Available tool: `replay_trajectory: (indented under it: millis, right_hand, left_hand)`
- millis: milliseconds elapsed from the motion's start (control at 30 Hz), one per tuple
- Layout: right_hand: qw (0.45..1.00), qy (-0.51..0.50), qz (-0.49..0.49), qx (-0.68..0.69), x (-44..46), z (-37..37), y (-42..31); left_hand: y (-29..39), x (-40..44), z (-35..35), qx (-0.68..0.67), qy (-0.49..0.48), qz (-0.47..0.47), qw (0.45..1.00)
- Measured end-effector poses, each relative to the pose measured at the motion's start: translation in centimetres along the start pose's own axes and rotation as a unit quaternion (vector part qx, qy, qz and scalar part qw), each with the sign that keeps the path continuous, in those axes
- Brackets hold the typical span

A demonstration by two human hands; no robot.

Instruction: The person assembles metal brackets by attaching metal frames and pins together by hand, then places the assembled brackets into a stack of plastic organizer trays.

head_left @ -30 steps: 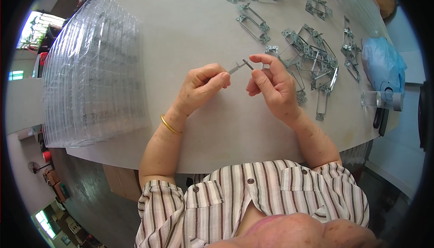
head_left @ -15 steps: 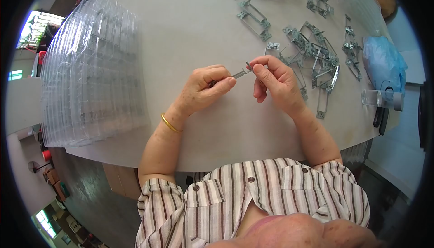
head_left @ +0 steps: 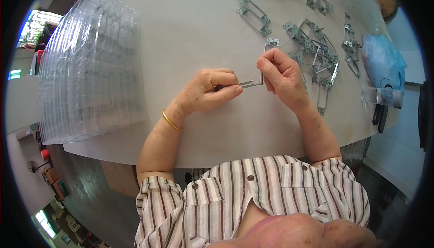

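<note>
My left hand (head_left: 210, 89) is closed around a slim metal piece (head_left: 246, 84) whose two thin prongs stick out past the fingertips. Its outer end meets a narrow metal strip (head_left: 261, 77), pinched upright between thumb and fingers of my right hand (head_left: 285, 74). Whether the two pieces are joined cannot be made out, and the inner end of the left piece is hidden in my palm. Just beyond my right hand lies a pile of linked grey metal brackets (head_left: 312, 47), several of them overlapping. One small bracket plate (head_left: 272, 42) stands close above my right fingers.
At the left rises a tall stack of clear plastic trays (head_left: 92, 72). More metal brackets (head_left: 255, 15) lie at the back of the white table (head_left: 181, 31). On the right edge are a blue plastic bag (head_left: 384, 60), a clear cup-like container (head_left: 375, 95) and a black-handled object (head_left: 380, 118).
Both hands have shifted slightly, the left one to the right and down. My right hand has turned, so the strip in it now stands upright at the prongs' end.
</note>
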State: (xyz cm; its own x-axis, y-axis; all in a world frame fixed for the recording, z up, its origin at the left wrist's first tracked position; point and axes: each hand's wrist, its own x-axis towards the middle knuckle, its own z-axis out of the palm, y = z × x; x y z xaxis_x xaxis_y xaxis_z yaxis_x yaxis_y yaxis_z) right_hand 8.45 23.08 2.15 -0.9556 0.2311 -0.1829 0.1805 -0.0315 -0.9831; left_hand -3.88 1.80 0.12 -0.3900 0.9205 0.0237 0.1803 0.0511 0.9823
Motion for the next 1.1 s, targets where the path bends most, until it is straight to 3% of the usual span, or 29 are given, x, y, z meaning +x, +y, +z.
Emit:
replay_trajectory:
  millis: [133,333,433,567,800,1100]
  right_hand:
    - [0.999,0.012,-0.019,0.040,-0.3,0.5,-0.6]
    - [0.997,0.025,0.009,0.069,0.0,-0.2,-0.3]
    - [0.992,0.058,-0.027,0.109,0.1,-0.5,0.2]
    - [0.980,0.080,-0.143,0.113,0.0,0.2,0.6]
    - [0.961,0.090,-0.262,-0.028,-0.2,1.2,1.7]
    - [0.869,0.099,-0.431,-0.222,0.5,0.8,2.3]
  left_hand:
    - [-0.1,0.0,-0.1,-0.079,0.002,-0.010,0.997]
    - [0.4,-0.1,-0.1,-0.055,-0.071,-0.007,0.996]
    - [0.9,-0.3,-0.4,-0.107,-0.027,-0.085,0.990]
    - [0.3,0.0,-0.9,-0.222,0.064,-0.064,0.971]
    - [-0.7,0.1,-1.0,-0.310,0.083,-0.035,0.946]
    - [-0.6,0.1,-0.9,-0.297,0.086,-0.033,0.951]
